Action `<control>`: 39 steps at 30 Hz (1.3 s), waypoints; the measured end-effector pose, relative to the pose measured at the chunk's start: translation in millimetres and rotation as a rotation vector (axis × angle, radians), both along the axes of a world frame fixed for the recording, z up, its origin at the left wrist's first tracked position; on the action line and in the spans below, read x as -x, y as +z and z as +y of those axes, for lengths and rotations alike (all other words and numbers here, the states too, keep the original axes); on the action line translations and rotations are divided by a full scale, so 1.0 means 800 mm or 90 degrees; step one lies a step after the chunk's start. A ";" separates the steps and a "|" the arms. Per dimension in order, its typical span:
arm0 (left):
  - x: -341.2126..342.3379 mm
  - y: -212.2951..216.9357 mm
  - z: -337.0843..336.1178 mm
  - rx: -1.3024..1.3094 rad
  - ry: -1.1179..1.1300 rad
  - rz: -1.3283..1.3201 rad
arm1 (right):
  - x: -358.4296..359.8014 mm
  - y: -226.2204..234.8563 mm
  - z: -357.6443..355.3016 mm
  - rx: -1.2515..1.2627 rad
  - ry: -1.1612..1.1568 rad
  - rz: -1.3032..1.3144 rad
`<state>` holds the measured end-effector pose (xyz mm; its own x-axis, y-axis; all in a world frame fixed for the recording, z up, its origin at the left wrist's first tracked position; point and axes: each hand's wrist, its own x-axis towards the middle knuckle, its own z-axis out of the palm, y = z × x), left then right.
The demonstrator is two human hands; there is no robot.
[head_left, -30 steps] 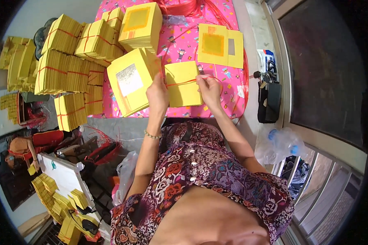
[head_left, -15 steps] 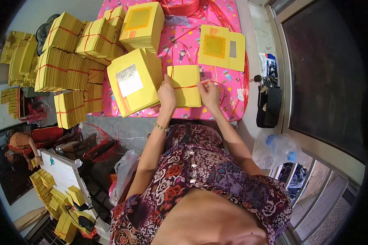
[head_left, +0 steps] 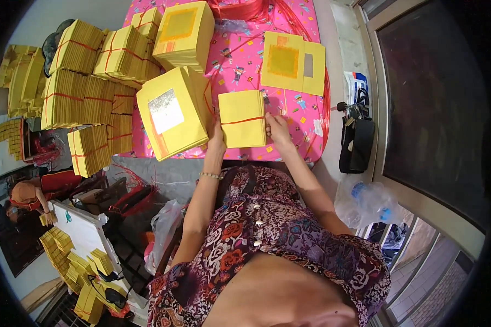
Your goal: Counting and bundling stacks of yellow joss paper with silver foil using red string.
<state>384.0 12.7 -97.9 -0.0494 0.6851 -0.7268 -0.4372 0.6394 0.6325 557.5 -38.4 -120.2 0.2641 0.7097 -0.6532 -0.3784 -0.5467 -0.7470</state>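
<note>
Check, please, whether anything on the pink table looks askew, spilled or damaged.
The yellow stack beside the left hand looks askew: it is turned against the near edge of the table, while the bundle between that hand and the right hand lies nearly square. I see nothing clearly spilled or damaged there.

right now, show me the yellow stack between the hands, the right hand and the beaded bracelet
yellow stack [head_left: 243, 132]: head view, lower part of its top face
right hand [head_left: 279, 131]: head view, middle of the hand
beaded bracelet [head_left: 210, 175]: head view, beads

yellow bundle [head_left: 243, 134], red strap [head_left: 243, 120], pink figure-printed tablecloth [head_left: 306, 117]
</note>
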 end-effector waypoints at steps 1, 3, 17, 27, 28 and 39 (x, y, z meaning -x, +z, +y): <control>0.011 -0.009 0.008 0.066 -0.005 -0.066 | 0.000 0.000 0.006 0.001 0.003 0.000; 0.015 -0.029 0.013 -0.038 -0.014 -0.100 | 0.001 -0.001 0.019 0.055 0.006 0.009; 0.008 -0.081 0.056 -0.109 -0.041 -0.118 | 0.012 -0.082 0.059 0.028 -0.027 -0.194; -0.005 -0.076 0.069 -0.130 -0.069 -0.126 | -0.005 -0.102 0.075 0.097 -0.045 -0.146; -0.009 -0.076 0.077 -0.133 -0.073 -0.127 | -0.007 -0.102 0.077 0.098 -0.049 -0.145; -0.022 -0.058 0.032 -0.164 -0.111 -0.134 | -0.015 -0.089 0.054 0.018 -0.211 0.085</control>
